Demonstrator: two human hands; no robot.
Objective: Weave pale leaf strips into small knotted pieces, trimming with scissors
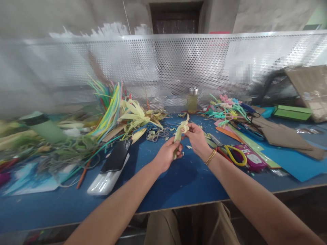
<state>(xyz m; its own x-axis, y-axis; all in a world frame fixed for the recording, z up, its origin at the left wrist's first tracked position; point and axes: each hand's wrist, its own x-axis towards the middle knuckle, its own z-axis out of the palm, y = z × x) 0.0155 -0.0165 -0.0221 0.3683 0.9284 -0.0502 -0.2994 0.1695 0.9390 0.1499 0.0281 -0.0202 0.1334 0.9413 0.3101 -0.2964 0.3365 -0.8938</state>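
My left hand (167, 154) is closed around the lower stem of a pale yellow-green leaf-strip piece (178, 132), held upright over the blue table (184, 183). My right hand (198, 137), with a gold bracelet at the wrist, pinches the folded, knotted top of the same piece. Small cut scraps lie on the table around both hands.
A black phone (117, 156) rests on a white case at the left. Piles of coloured and pale leaf strips (112, 109) lie behind it. Yellow-handled scissors (233, 153), a small jar (192, 99), coloured paper sheets, brown card and a green box (292, 112) fill the right. A perforated metal screen stands behind.
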